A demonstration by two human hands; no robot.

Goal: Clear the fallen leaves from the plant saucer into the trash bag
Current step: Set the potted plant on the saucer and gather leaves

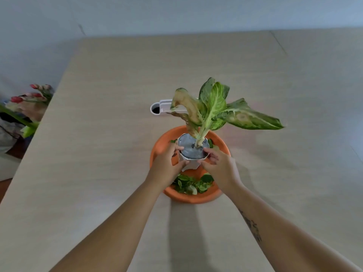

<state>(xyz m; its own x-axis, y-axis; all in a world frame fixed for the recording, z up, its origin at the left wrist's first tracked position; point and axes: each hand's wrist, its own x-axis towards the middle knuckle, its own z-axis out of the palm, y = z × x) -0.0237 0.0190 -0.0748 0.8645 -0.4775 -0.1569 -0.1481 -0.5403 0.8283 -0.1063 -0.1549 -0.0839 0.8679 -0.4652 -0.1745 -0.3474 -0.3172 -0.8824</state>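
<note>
Saucer [159,148] – matt orange plastic; pot [191,163] – smooth white; table [98,134] – matt wood-grain

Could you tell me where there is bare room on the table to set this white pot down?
Bare tabletop lies left of the orange saucer up to the table edge, and right of it. Just behind the plant is tighter: a white holder stands there. The saucer's near part holds fallen leaves.

No text or number can be read. The right forearm [275,234] bears a dark marking [252,225] — too blurred to decipher.
</note>
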